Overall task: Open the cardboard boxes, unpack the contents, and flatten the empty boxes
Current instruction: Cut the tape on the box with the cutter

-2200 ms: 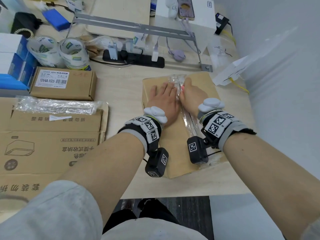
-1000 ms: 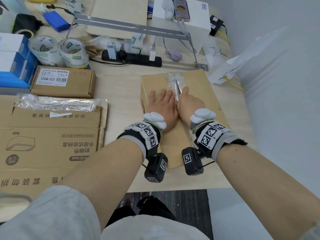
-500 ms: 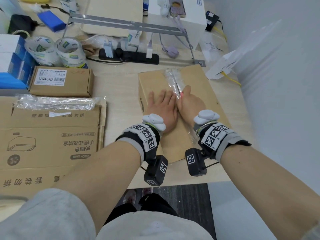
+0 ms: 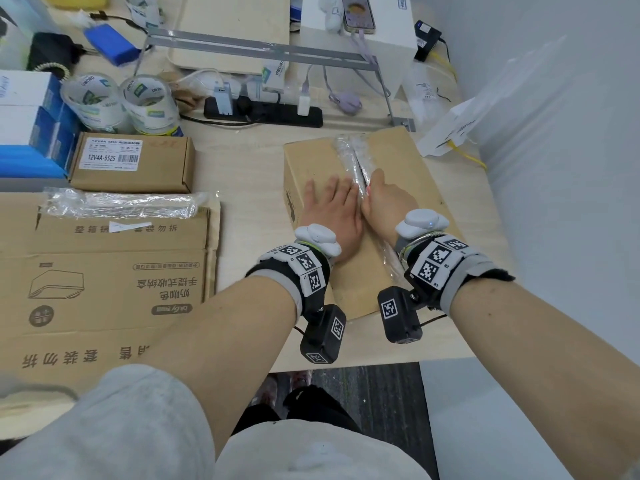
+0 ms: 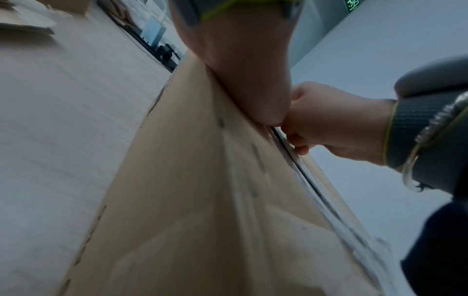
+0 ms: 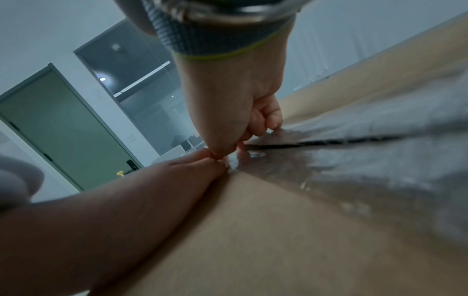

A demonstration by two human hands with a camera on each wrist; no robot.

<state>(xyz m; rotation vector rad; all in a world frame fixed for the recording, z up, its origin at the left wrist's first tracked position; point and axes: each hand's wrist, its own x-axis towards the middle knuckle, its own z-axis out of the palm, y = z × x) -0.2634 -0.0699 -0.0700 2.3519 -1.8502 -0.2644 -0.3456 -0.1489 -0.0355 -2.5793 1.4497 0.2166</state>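
Note:
A brown cardboard box [image 4: 408, 161] lies on the table with clear tape [image 4: 351, 150] along its centre seam; a dark slit shows along that seam. My left hand [image 4: 332, 209] lies flat, fingers straight, on the left flap beside the seam. My right hand [image 4: 386, 199] is curled into a fist right of it, its thumb tip pressed at the seam against my left forefinger. In the right wrist view my right hand [image 6: 228, 112] holds nothing that I can make out, and its fingertips touch the tape. The left wrist view shows my left hand [image 5: 243, 66] resting on the box [image 5: 190, 200].
A small labelled brown box [image 4: 131, 164], two tape rolls [image 4: 121, 102] and a power strip [image 4: 263, 110] lie behind and to the left. Flattened cardboard [image 4: 104, 278] with crumpled plastic wrap [image 4: 117, 202] fills the left. The table's front edge [image 4: 346, 362] is close. A wall runs along the right.
Both hands have slid together a little toward me along the taped seam since the earliest frame. Over the last half second they hardly moved.

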